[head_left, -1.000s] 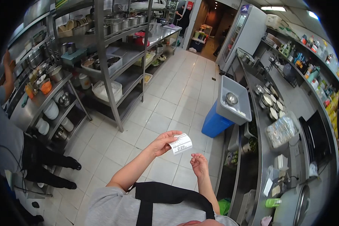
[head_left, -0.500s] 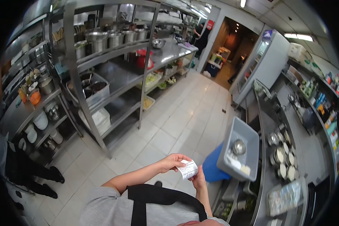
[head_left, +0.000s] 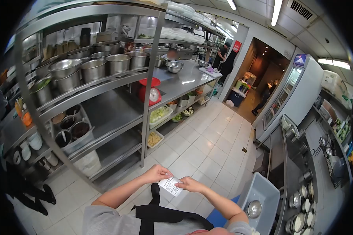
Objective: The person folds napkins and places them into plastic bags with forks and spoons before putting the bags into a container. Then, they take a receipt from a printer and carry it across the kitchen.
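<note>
Both hands now meet on the printed receipt (head_left: 171,185), where before only the left held it | head: left hand (head_left: 157,173) pinches its left edge, right hand (head_left: 188,184) pinches the right | slip held low, near the black apron (head_left: 161,213), above tiled floor (head_left: 208,152); reading looks underway.

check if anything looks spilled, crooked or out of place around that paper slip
Nothing stands out. The left hand and right hand hold the paper slip between them, flat and untorn. The floor shows no spill, and the pots sit upright on the rack.
</note>
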### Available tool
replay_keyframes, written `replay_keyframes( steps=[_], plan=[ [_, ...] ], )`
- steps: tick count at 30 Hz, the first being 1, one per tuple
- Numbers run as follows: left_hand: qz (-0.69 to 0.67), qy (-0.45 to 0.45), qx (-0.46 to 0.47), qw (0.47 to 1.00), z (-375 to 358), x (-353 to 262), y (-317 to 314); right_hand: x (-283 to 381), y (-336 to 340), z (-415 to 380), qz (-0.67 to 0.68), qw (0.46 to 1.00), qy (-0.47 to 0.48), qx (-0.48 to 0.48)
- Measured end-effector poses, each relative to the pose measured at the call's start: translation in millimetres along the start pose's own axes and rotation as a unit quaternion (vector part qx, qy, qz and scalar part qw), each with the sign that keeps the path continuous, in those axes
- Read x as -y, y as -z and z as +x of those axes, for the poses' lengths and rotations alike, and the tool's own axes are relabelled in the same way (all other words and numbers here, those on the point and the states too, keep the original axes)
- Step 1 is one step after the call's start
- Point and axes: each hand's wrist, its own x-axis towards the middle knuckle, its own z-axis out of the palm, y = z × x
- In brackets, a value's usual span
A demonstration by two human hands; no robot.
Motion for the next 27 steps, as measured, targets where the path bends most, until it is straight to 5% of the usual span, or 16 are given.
replay_keyframes(
  steps=[4,6,8,10,12,15,17,18,19,22,24,26,27],
  plan=[
    [0.009,0.03,-0.034,0.999,90.5,3.2,55.4,-14.4,94.0,52.8,-0.055,0.998,-0.008,-0.024],
    [-0.08,-0.075,-0.105,0.988,143.9,14.9,84.7,-20.5,147.7,74.0,-0.081,0.994,0.012,-0.076],
    [-0.074,-0.071,-0.103,0.989,189.2,6.4,117.3,-26.1,206.7,95.4,-0.121,0.989,0.038,-0.078],
    [-0.1,-0.073,-0.148,0.981,221.7,-15.6,146.6,-32.5,263.8,114.6,-0.326,0.934,0.025,-0.141],
    [-0.079,-0.091,-0.157,0.98,243.4,-24.0,176.5,-30.3,332.6,128.2,-0.339,0.905,-0.062,-0.249],
    [-0.05,-0.086,-0.149,0.984,265.4,-7.8,214.8,-23.8,458.8,132.8,-0.28,0.799,0.062,-0.529],
    [-0.051,-0.052,-0.15,0.986,268.5,23.6,231.8,-24.8,557.9,133.1,-0.284,0.649,0.173,-0.684],
    [-0.06,-0.025,-0.143,0.988,268.6,39.3,238.2,-25.6,595.6,126.5,0.16,0.696,0.261,-0.65],
    [-0.059,-0.019,-0.156,0.986,265.7,50.2,241.6,25.0,600.8,131.8,0.273,0.621,0.357,-0.642],
    [-0.085,0.114,-0.189,0.972,257.1,74.4,249.3,24.9,685.9,155.7,0.266,0.549,0.46,-0.645],
    [-0.122,0.143,-0.248,0.95,254.3,91.1,254.0,-17.1,754.0,196.5,0.316,0.589,0.427,-0.609],
    [-0.152,0.14,-0.278,0.938,262.6,101.7,261.4,-95.6,839.1,259.1,0.625,0.542,0.462,-0.318],
    [-0.184,0.13,-0.297,0.928,274.5,101.9,268.5,-105.7,858.2,297.2,0.64,0.557,0.425,-0.314]
  ],
)
